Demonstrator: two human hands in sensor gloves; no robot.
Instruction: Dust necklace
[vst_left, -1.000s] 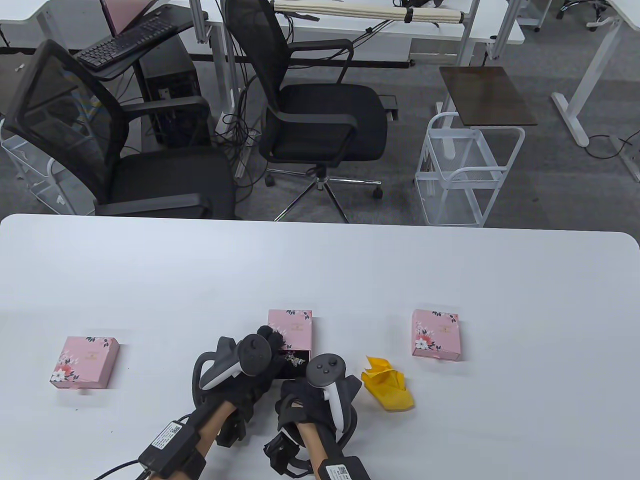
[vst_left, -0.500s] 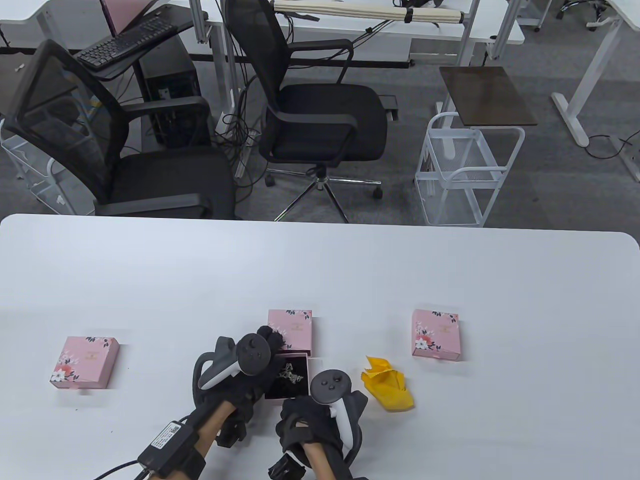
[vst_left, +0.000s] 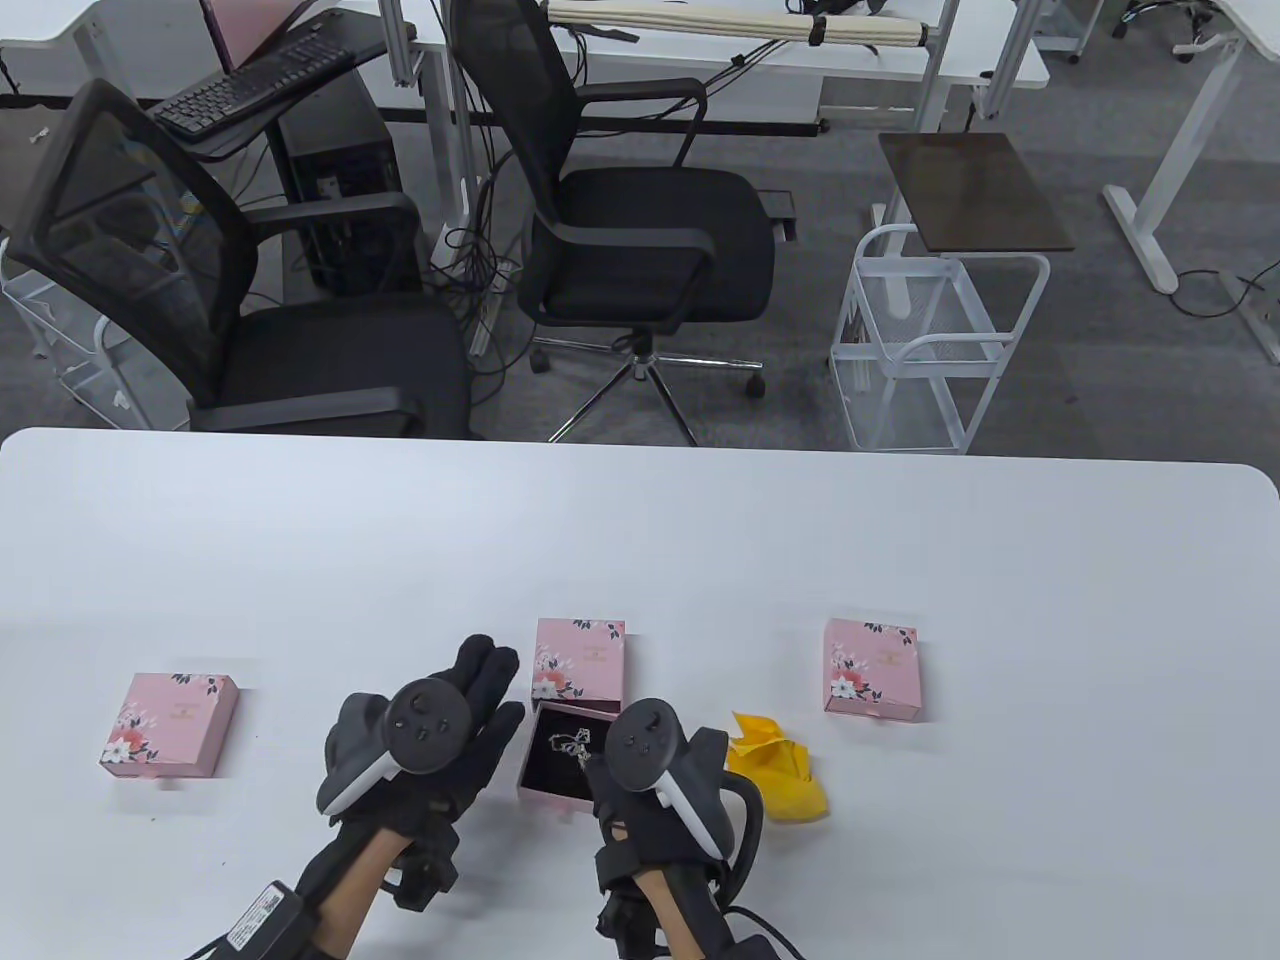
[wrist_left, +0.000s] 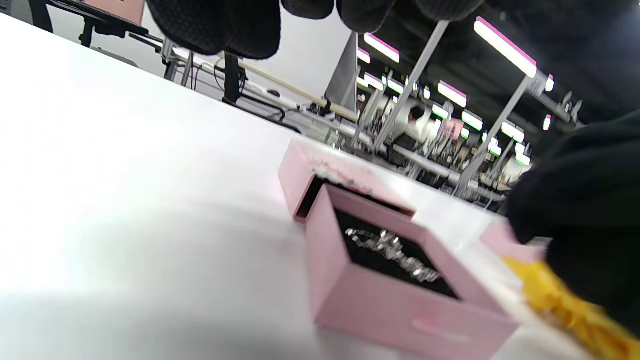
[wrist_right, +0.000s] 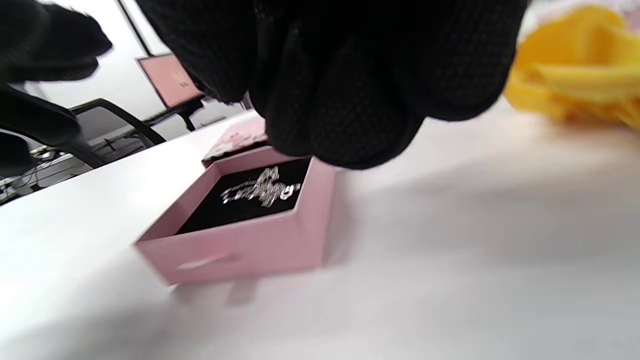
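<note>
A silver necklace (vst_left: 572, 742) lies on the black lining of an open pink drawer tray (vst_left: 548, 790), just in front of its flowered sleeve (vst_left: 580, 665). My left hand (vst_left: 485, 690) lies left of the tray with straight fingers, touching nothing. My right hand (vst_left: 605, 785) is at the tray's right rim. In the right wrist view its loosely curled fingers (wrist_right: 350, 100) hover over the necklace (wrist_right: 262, 190) and hold nothing. The left wrist view shows the tray (wrist_left: 400, 305) with the necklace (wrist_left: 390, 250) inside. A crumpled yellow cloth (vst_left: 775, 770) lies right of my right hand.
Two closed pink flowered boxes stand on the white table, one at the left (vst_left: 170, 725) and one at the right (vst_left: 870, 668). Black office chairs (vst_left: 640, 230) and a white wire cart (vst_left: 930, 350) stand beyond the far edge.
My left hand let go of the sleeve, moved left and straightened its fingers. My right hand drew the tray out, then came forward to its right rim.
</note>
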